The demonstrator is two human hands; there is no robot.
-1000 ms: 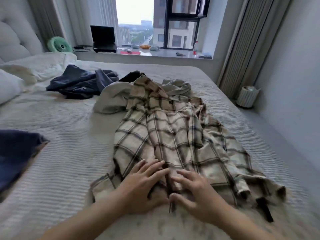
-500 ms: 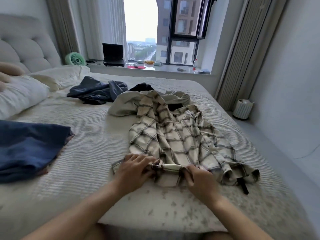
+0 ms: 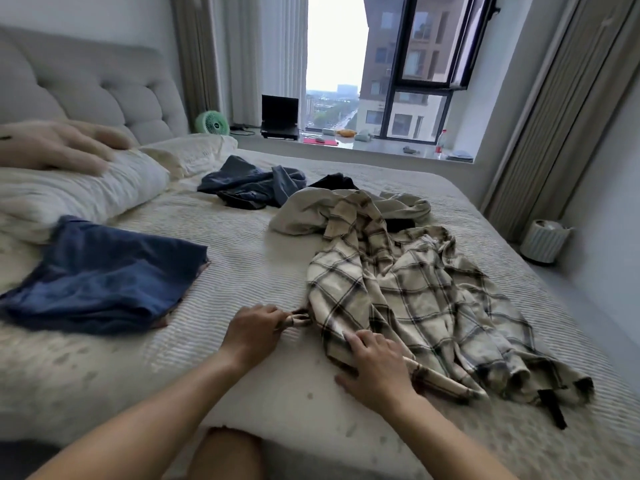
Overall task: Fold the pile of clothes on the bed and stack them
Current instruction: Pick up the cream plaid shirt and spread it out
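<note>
A cream plaid shirt (image 3: 415, 292) lies rumpled on the bed (image 3: 242, 258), its hem toward me. My left hand (image 3: 254, 332) pinches the shirt's left hem corner, bunched between fingers and thumb. My right hand (image 3: 375, 367) rests on the lower hem with fingers spread flat. Beyond the shirt lie a beige garment (image 3: 311, 209), a dark blue garment (image 3: 252, 185) and a black piece (image 3: 334, 181), all unfolded. A folded blue garment (image 3: 104, 271) sits at the left.
Pillows (image 3: 79, 192) and a padded headboard (image 3: 93, 88) are at the left. The window sill at the back holds a laptop (image 3: 280, 116) and a green fan (image 3: 211, 123). A small white bin (image 3: 545, 240) stands on the floor at the right.
My view has risen and pulled back. My left hand has gone from flat on the hem to pinching its corner and drawing it left. My right hand has shifted slightly right.
</note>
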